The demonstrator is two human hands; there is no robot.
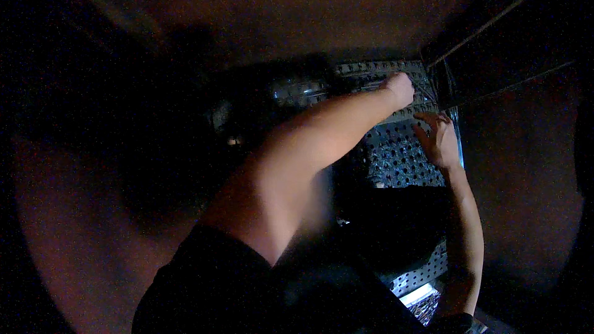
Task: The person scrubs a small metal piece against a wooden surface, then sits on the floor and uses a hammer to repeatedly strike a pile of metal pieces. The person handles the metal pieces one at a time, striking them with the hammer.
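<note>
The left hand (401,88) is curled into a loose fist at the far end of its reach, knuckles up, closed round something thin: a slim pale line, perhaps a rod or a wire, runs out of the fist toward the right and slightly down, but the light is too poor to say what it is or how firmly it is gripped. The right hand (440,143) lies just nearer the body and a little to the right, its fingers (427,119) bent and slightly spread, the tips touching or almost touching the perforated metal plate (396,161); it holds nothing that can be made out

Both hands work over that plate, a grey sheet studded with regular rows of holes, which runs away from the person with its long axis roughly front to back. The fist sits over its far rows, the right hand over the middle rows, so the two are close but apart, the left one farther out. Along the plate's right edge stands a dark panel with a bright metal rim (455,96). To the left of the fist a shiny rounded metal part (300,91) catches some light. A dark shape (390,222) covers the nearer part of the plate, and all else is in deep shadow
</note>
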